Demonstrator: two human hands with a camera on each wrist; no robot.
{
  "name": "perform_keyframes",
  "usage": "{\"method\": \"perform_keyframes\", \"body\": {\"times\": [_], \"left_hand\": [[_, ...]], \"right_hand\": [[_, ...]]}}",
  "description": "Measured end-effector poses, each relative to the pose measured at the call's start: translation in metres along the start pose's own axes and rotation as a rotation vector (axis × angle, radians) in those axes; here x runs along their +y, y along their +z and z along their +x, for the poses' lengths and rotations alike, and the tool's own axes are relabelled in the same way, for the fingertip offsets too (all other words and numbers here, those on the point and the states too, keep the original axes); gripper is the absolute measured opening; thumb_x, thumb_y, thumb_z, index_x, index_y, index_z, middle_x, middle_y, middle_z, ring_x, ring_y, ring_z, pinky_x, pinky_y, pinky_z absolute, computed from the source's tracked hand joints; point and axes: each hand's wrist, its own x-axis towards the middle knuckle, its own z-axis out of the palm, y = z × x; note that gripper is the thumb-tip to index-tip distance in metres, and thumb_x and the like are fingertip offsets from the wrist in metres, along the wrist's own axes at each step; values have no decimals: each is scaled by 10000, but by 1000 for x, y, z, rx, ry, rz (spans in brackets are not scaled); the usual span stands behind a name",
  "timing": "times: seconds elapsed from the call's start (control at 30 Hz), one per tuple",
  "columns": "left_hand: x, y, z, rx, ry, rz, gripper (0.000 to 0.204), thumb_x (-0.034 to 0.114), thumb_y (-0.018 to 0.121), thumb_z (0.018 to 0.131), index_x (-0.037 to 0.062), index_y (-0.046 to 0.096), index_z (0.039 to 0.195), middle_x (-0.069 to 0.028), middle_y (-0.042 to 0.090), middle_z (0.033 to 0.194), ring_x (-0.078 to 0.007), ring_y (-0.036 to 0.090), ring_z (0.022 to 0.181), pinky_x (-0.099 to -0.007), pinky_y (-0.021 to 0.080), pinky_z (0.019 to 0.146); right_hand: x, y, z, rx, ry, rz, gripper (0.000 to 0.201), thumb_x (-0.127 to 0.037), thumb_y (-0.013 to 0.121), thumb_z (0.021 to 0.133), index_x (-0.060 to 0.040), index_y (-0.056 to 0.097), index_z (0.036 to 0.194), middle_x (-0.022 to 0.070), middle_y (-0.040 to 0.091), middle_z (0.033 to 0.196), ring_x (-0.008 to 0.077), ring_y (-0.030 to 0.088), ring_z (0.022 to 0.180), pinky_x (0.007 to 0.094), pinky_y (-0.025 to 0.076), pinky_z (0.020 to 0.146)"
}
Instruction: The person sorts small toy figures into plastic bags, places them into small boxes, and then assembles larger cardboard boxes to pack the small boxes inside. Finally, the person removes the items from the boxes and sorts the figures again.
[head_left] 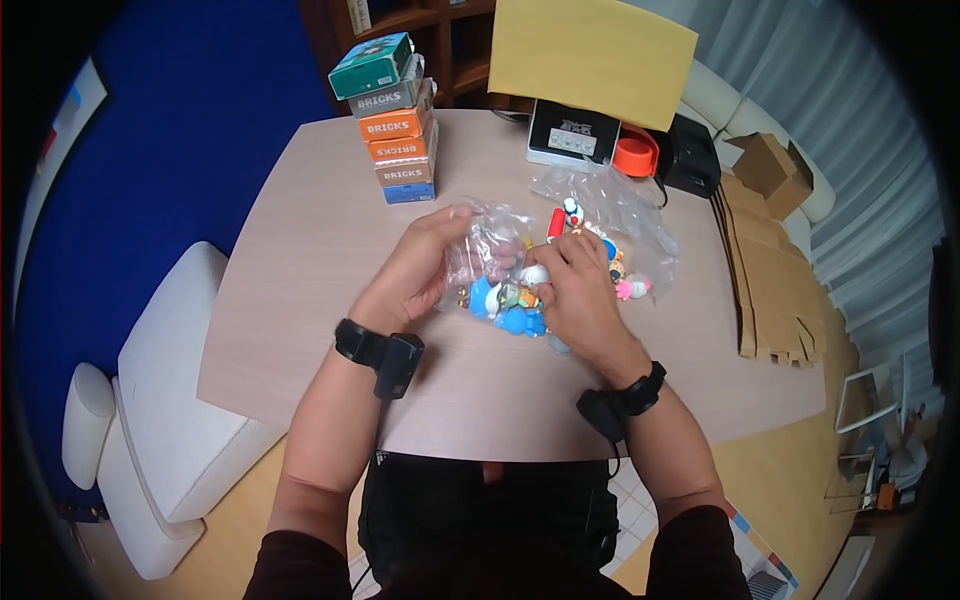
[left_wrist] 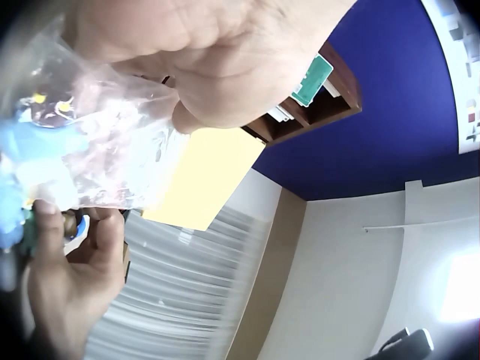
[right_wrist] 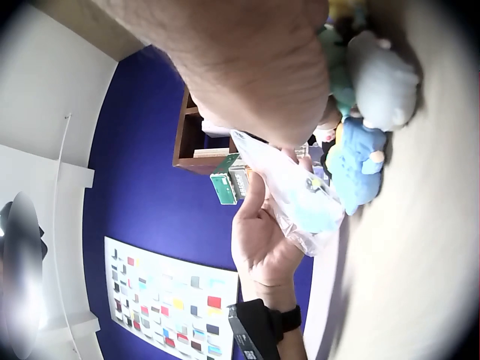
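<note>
My main worry is the clear plastic bag (head_left: pixel 487 252): it is thin and slack, and if my left hand (head_left: pixel 420 265) loses its pinch while the right is busy among the toys, the mouth could fold shut or the bag could tip and let figures slide back onto the table (head_left: pixel 300 260). The loose toys lie near the right-hand edge of the heap, so a careless sweep could also knock the pink figure (head_left: pixel 632 289) farther toward three o'clock.

Going left to right: my left hand sits at about nine o'clock of the toy heap, fingers curled and pinching the bag's film, holding it lifted off the table; the left wrist view shows the film bunched under the fingers (left_wrist: pixel 225 67), with a blue figure (left_wrist: pixel 41 142) already inside. At the centre lies the pile of small toy figures (head_left: pixel 515 300), blue ones nearest me. My right hand (head_left: pixel 580 285) rests on the pile at its three o'clock side, fingers bent down onto the toys; whether it actually grips one I cannot tell, since the knuckles hide the fingertips. A second clear bag (head_left: pixel 610 205) lies at one o'clock, beyond the heap.
</note>
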Motion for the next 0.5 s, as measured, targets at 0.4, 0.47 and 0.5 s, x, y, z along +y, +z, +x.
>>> {"method": "perform_keyframes", "body": {"times": [0.4,0.47,0.5], "left_hand": [[-8,11,-11,-167,110,514,560,-54,753,927,8,605,1464,-75,765,1123,-95,712,963,-256,597,895],[-10,14,-12,-213,131,589,596,-55,787,899,-4,602,1463,-78,768,1123,-86,707,979,-251,590,890],[-11,17,-13,-214,130,586,596,-55,787,899,-4,602,1463,-78,768,1123,-86,707,979,-251,590,890]], "right_hand": [[-7,-27,10,298,402,755,364,95,714,872,-2,758,1220,79,675,1123,132,675,823,281,576,762],[-1,-21,7,296,386,760,360,95,721,864,0,758,1210,73,685,1099,127,671,823,269,569,775],[0,-19,7,291,366,770,357,96,727,856,3,757,1199,68,695,1074,122,667,823,257,561,787]]}}
